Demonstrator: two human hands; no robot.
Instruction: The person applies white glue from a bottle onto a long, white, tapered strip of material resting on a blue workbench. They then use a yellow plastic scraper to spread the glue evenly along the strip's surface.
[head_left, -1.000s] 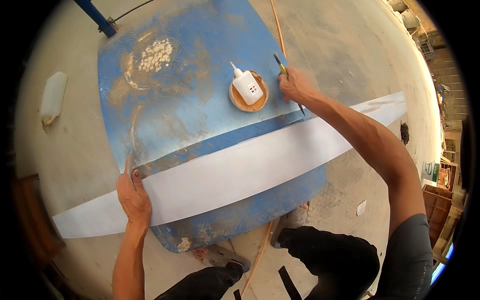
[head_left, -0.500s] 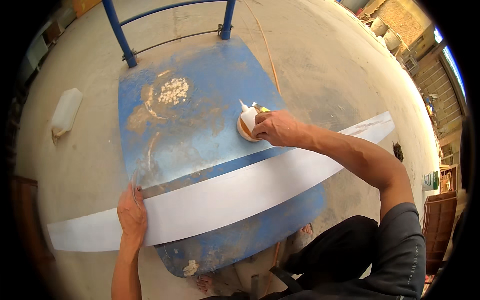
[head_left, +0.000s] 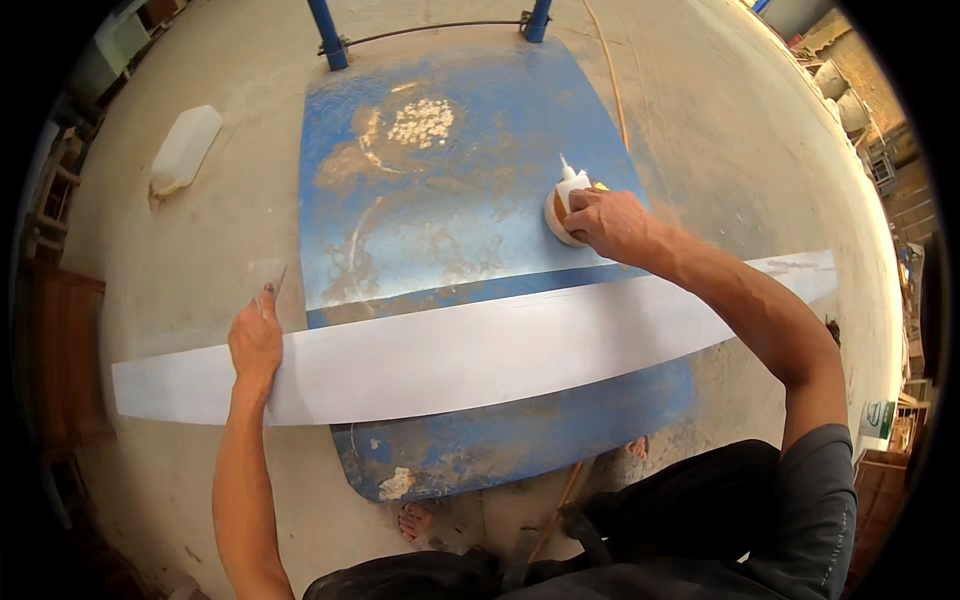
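A long white strip with a curved near edge lies crosswise over a blue platform and overhangs both sides. My left hand is over the strip's left part, pinching a thin, see-through flat piece that points away from me. Beyond the strip, on the platform's right side, my right hand has its fingers closed on a white nozzle bottle. A rounded white and orange-brown shape sits at the bottle's lower part; whether it is a separate cup, I cannot tell. Something small and yellow shows behind my fingers.
Blue posts with a crossbar rise at the platform's far end. A whitish dried patch marks its surface. A white jug lies on the floor at left. An orange hose runs along the right. My bare feet are near the platform.
The view has shifted, so the platform and strip appear farther right and higher. Both hands keep hold of their things. The see-through piece now stands out beyond the strip's far edge.
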